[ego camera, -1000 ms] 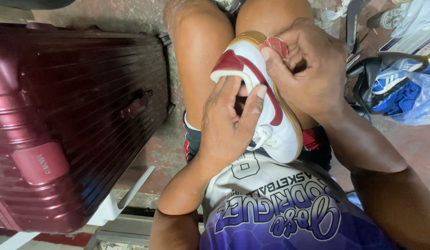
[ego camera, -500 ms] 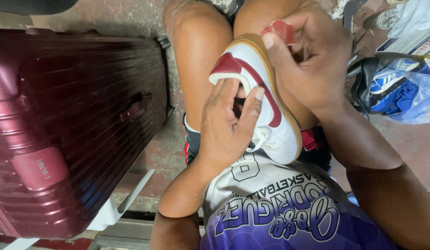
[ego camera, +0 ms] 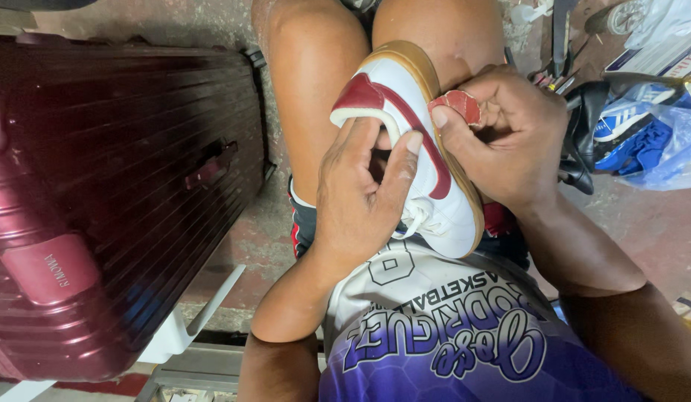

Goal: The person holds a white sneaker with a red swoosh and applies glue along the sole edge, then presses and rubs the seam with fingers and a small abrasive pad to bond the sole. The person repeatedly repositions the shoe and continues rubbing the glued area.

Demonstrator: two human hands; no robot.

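While resting on the bare thighs, white-and-red sneaker [ego camera: 416,160] steadied in left hand [ego camera: 360,197] grip, small red abrasive scrap [ego camera: 457,106] pinched in right hand [ego camera: 509,138] against tan sole edge [ego camera: 453,167], rubbing apparently underway, most of edge left.

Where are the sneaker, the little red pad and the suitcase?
white and red sneaker [ego camera: 442,201]: head view, on its white side near the laces.
small red pad [ego camera: 458,106]: head view, on its face, pinched in the right hand [ego camera: 509,141].
dark red suitcase [ego camera: 114,186]: head view, on its ribbed shell.
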